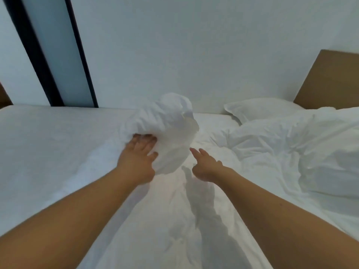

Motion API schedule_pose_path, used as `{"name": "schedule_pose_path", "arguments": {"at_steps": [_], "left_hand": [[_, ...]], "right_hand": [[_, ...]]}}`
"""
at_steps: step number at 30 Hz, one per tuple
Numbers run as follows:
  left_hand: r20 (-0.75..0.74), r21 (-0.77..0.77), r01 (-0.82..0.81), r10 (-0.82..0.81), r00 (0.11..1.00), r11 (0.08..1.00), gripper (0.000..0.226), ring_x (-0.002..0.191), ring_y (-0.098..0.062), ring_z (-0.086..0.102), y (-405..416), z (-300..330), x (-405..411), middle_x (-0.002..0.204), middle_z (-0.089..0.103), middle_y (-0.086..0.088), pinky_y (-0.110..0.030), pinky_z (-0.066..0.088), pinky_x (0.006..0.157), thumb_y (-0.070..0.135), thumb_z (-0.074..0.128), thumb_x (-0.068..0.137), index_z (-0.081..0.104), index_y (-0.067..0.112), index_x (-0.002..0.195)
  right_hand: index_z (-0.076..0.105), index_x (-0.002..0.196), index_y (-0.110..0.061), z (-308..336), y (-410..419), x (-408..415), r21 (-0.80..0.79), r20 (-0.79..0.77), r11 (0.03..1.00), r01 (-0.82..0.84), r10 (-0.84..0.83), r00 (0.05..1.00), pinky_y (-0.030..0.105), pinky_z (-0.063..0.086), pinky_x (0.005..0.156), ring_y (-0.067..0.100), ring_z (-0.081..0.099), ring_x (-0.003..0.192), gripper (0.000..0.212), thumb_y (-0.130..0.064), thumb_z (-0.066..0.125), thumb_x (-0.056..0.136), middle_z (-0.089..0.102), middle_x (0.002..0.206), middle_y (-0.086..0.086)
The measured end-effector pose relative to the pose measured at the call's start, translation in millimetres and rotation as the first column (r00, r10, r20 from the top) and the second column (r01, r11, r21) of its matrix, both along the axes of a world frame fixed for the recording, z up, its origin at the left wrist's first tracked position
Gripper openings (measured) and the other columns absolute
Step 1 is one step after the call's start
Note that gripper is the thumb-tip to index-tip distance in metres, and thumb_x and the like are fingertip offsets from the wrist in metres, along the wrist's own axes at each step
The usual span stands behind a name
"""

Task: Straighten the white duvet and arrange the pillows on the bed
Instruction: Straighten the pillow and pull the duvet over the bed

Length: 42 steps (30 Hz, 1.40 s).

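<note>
Covering the bed (48,142) is a white sheet, bare left of the bunched duvet (281,144) heaped on the right. Beyond the duvet a pillow (258,109) lies against the pale wall (174,55), beside a brown headboard (330,80). The left hand (138,158) grips a lifted white bundle (165,129); whether pillow or duvet is unclear. The right hand (206,164) hovers close by, fingers straight and apart.
</note>
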<state>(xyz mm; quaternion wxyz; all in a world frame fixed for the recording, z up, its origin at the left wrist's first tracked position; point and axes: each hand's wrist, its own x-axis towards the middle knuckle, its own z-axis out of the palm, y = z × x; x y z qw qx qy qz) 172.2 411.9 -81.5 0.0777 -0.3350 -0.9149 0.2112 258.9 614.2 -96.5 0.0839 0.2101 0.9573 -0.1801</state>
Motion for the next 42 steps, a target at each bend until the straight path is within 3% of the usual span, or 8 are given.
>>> {"name": "schedule_pose_path", "arguments": {"at_steps": [4,8,18,23,27,33,38,42], "left_hand": [[-0.034,0.191,-0.445,0.459,0.888,0.875,0.075,0.145,-0.028,-0.025,-4,7,-68,0.161,-0.016,-0.006,-0.067,-0.019,0.106,0.05,0.019,0.093,-0.003,0.012,0.155],[0.401,0.319,-0.408,0.268,0.876,0.856,0.068,0.144,-0.026,-0.027,36,-92,-40,0.159,-0.022,0.007,-0.075,-0.022,0.094,0.067,0.006,0.09,-0.009,0.041,0.151],[0.432,0.24,-0.431,0.302,0.85,0.87,0.07,0.143,-0.021,-0.028,51,-169,-57,0.158,-0.024,0.011,-0.075,-0.024,0.093,0.076,-0.001,0.084,-0.017,0.05,0.146],[0.427,0.046,-0.515,0.449,0.784,0.856,0.067,0.147,-0.029,-0.015,61,-126,-35,0.162,-0.011,0.004,-0.078,-0.011,0.099,0.062,0.015,0.09,0.001,0.042,0.153],[0.339,0.03,-0.45,0.415,0.845,0.892,0.053,0.14,-0.034,0.023,136,-50,11,0.144,0.038,-0.009,-0.071,-0.004,0.107,0.038,0.039,0.081,0.052,0.026,0.131],[0.314,0.243,-0.079,-0.002,0.949,0.967,0.056,0.136,-0.033,0.033,281,60,113,0.147,0.038,-0.006,-0.07,0.001,0.109,0.045,0.031,0.088,0.041,0.025,0.139],[0.251,0.341,0.072,-0.165,0.954,0.937,0.061,0.14,-0.034,0.028,371,125,170,0.152,0.033,-0.006,-0.071,-0.001,0.108,0.044,0.033,0.088,0.032,0.024,0.146],[0.259,0.42,0.136,-0.262,0.929,0.897,0.067,0.143,-0.032,0.021,440,146,185,0.157,0.023,-0.004,-0.068,0.006,0.111,0.036,0.043,0.087,0.022,0.028,0.15]], "right_hand": [[-0.005,0.152,-0.04,-17,-1,-45,0.145,-0.089,0.989,-0.006,0.019,0.996,0.057,-0.004,0.115,0.02,0.001,0.149,0.068,-0.033,0.034,0.097,-0.005,0.162,-0.006],[-0.007,0.151,-0.04,-75,15,-54,0.184,0.037,0.981,0.059,-0.067,0.997,0.062,-0.012,0.112,0.019,-0.01,0.148,0.064,-0.054,0.02,0.096,-0.012,0.161,-0.008],[-0.001,0.153,-0.032,-97,32,-14,0.125,0.143,0.99,0.062,-0.08,0.987,0.053,-0.009,0.117,0.019,-0.013,0.148,0.073,-0.061,0.027,0.092,-0.013,0.162,-0.004],[-0.004,0.153,-0.031,-1,119,88,0.524,-0.047,0.812,0.256,-0.273,0.961,0.054,-0.022,0.109,0.026,-0.023,0.145,0.078,-0.066,0.026,0.09,-0.02,0.16,0.001],[-0.009,0.153,-0.018,69,230,200,0.591,-0.298,0.574,0.567,-0.499,0.814,0.05,-0.018,0.114,0.033,-0.026,0.143,0.096,-0.068,0.04,0.087,-0.023,0.158,0.014],[-0.003,0.152,-0.003,100,304,299,0.137,-0.267,0.401,0.906,-0.866,0.424,0.049,0.0,0.117,0.039,0.012,0.145,0.13,-0.077,0.06,0.066,0.018,0.155,0.024],[0.045,0.126,-0.024,75,319,317,0.077,-0.092,0.534,0.842,-0.837,0.539,0.041,0.031,0.098,0.026,0.052,0.116,0.062,-0.058,0.057,0.076,0.059,0.114,0.0],[0.046,0.101,-0.026,38,318,332,0.116,-0.429,0.682,0.723,-0.622,0.655,0.04,0.034,0.083,0.026,0.058,0.096,0.023,-0.037,0.051,0.082,0.061,0.095,-0.004]]}}
